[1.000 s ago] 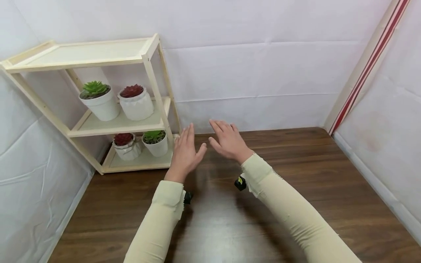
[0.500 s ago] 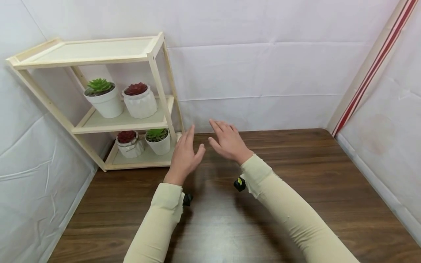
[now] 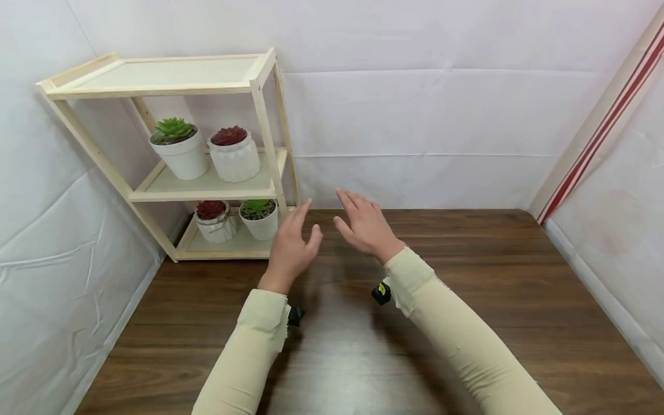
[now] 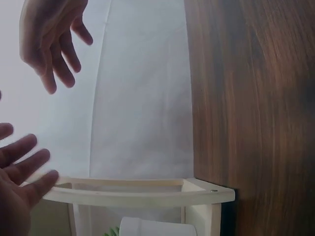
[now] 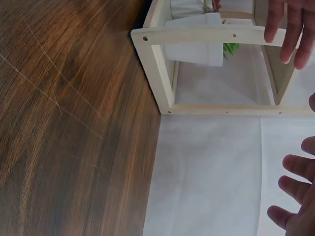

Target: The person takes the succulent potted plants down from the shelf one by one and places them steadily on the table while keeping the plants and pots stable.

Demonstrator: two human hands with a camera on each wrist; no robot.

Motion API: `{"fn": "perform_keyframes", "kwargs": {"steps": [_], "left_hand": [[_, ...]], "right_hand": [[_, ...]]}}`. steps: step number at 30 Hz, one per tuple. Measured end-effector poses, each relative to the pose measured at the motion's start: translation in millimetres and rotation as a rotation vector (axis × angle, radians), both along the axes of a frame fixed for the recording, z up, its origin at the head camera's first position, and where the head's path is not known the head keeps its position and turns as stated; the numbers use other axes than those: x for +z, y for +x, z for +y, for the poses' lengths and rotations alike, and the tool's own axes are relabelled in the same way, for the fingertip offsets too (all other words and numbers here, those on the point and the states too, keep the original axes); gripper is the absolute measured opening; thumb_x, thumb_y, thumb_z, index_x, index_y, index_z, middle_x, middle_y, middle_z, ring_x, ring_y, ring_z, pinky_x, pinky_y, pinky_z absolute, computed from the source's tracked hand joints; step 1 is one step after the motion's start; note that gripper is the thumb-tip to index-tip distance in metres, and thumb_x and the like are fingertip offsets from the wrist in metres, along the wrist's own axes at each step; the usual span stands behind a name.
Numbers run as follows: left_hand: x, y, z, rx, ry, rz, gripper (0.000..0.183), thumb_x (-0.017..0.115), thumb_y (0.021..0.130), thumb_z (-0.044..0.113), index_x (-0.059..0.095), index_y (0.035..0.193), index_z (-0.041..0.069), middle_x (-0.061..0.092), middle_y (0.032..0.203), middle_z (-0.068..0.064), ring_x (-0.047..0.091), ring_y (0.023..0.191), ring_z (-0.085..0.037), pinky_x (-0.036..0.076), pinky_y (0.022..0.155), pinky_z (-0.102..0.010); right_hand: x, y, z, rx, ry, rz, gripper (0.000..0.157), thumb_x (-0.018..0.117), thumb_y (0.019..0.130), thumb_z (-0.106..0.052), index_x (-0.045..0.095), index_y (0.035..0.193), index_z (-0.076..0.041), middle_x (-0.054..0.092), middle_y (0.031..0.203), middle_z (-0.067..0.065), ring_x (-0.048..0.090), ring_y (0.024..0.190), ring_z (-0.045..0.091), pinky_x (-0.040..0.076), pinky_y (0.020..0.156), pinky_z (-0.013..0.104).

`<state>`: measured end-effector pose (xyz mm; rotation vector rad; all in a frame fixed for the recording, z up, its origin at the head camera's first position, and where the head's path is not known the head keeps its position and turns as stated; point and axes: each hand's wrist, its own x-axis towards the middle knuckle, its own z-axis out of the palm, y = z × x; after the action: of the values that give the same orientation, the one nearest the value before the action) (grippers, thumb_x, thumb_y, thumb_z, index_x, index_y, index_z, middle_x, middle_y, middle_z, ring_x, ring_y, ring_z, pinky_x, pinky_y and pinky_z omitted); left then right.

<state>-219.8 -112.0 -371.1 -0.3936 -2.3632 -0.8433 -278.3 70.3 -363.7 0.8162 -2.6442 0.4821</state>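
Observation:
My left hand (image 3: pixel 291 245) hovers over the table with fingers extended and thumb apart, holding nothing. It is nearest the lower right corner of a pale wooden shelf (image 3: pixel 202 196). My right hand (image 3: pixel 366 225) is held up to its right, fingers straight and pointing toward the back wall, also holding nothing. A gap separates the two hands. On the middle tier stand a green succulent in a white pot (image 3: pixel 181 157) and a dark red one in a white faceted pot (image 3: pixel 234 161). The bottom tier bears another red succulent (image 3: pixel 215 223) and another green one (image 3: pixel 260 222).
The dark wooden table (image 3: pixel 467 288) spreads under both arms. White sheeting (image 3: pixel 415 115) covers the back and sides, with a red-striped band (image 3: pixel 602 135) in the right corner. A small black device (image 3: pixel 381 293) sits at the right cuff.
The head view has turned slightly left, so the shelf and plants appear shifted right. Both hands keep nearly the same pose; the left fingers have bent a little.

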Motion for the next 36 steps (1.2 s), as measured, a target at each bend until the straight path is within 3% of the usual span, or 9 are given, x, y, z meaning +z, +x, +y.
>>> {"fn": "perform_keyframes", "kwargs": {"steps": [5, 16, 25, 36], "left_hand": [[-1.8, 2.0, -5.5, 0.024, 0.034, 0.104, 0.048, 0.048, 0.089, 0.021, 0.042, 0.136, 0.013, 0.058, 0.120, -0.010, 0.056, 0.108, -0.025, 0.047, 0.088, -0.042], [-2.7, 5.8, -27.2, 0.071, 0.126, 0.187, 0.045, 0.053, 0.086, 0.014, 0.048, 0.130, 0.009, 0.060, 0.110, -0.014, 0.057, 0.103, -0.026, 0.047, 0.085, -0.042], [-3.5, 6.9, -44.1, 0.097, 0.202, 0.179, 0.044, 0.052, 0.087, 0.014, 0.048, 0.131, 0.010, 0.059, 0.110, -0.014, 0.055, 0.102, -0.027, 0.046, 0.084, -0.043], [1.1, 9.8, -65.3, 0.188, 0.270, 0.171, 0.044, 0.052, 0.087, 0.015, 0.049, 0.130, 0.014, 0.060, 0.107, -0.015, 0.055, 0.099, -0.028, 0.045, 0.083, -0.042]], "right_hand": [[-0.2, 0.2, -3.9, 0.030, 0.002, -0.003, 0.060, 0.034, 0.094, -0.043, 0.019, 0.146, -0.016, 0.036, 0.144, 0.009, 0.034, 0.132, 0.027, 0.028, 0.106, 0.048], [-3.4, -2.5, -17.5, 0.079, -0.026, 0.032, 0.060, 0.036, 0.093, -0.041, 0.023, 0.145, -0.012, 0.039, 0.141, 0.009, 0.037, 0.130, 0.026, 0.029, 0.107, 0.044], [-2.5, 2.2, -21.4, 0.086, -0.039, 0.006, 0.061, 0.035, 0.094, -0.042, 0.021, 0.145, -0.012, 0.036, 0.143, 0.009, 0.036, 0.131, 0.026, 0.028, 0.108, 0.042], [1.3, 8.8, -29.1, 0.092, -0.053, -0.015, 0.066, 0.035, 0.093, -0.049, 0.019, 0.146, -0.012, 0.036, 0.143, 0.011, 0.036, 0.131, 0.026, 0.028, 0.108, 0.039]]}}
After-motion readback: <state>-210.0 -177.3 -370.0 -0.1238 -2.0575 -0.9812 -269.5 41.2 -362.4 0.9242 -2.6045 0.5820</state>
